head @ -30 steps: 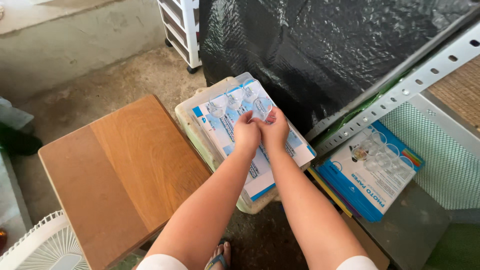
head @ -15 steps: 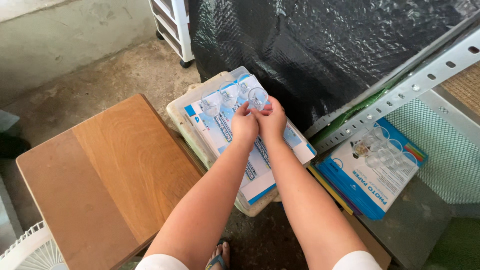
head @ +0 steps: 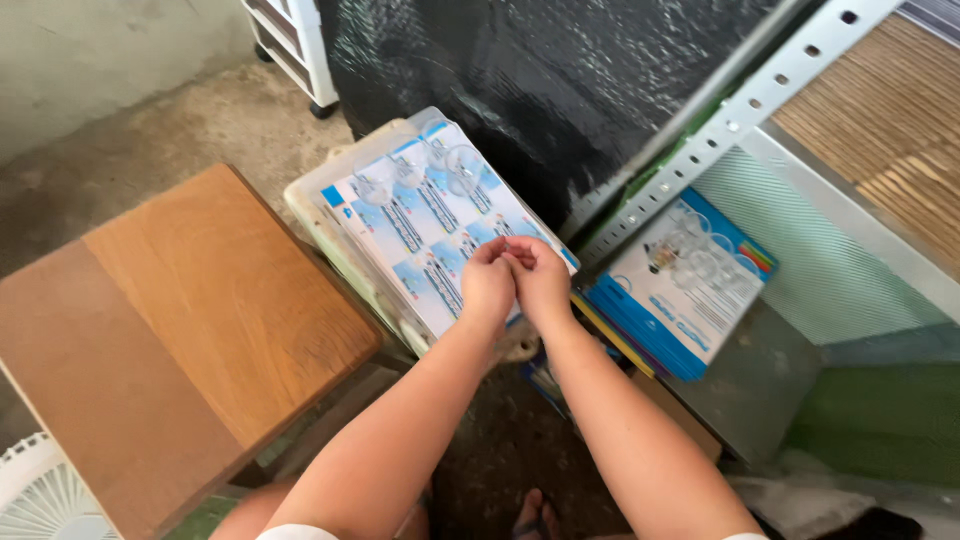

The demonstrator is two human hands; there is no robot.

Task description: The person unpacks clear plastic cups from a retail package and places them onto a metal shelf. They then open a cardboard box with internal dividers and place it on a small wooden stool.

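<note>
Left hand (head: 487, 287) and right hand (head: 541, 282): side by side at centre, fingers curled nearly closed, fingertips pinched together on clear plastic blister pack with blue-and-white card backing (head: 432, 222); what they pinch too small to tell. Pack lies flat atop pale stack, right of brown wooden stool top (head: 190, 330). Second blue-edged blister pack (head: 680, 285) farther right, beside perforated white metal rail (head: 715, 125).

Left hand (head: 487, 283) and right hand (head: 541, 279) side by side, fingertips pinched together over clear plastic blister pack (head: 430, 230) with blue-and-white card, atop pale stack. Wooden tabletop (head: 190, 320) left of pack. Blue-and-white packet (head: 680, 285) lying to right, below perforated metal rail (head: 720, 130). Black plastic sheet (head: 540, 80) behind. White fan grille (head: 40, 495) at bottom left corner.
</note>
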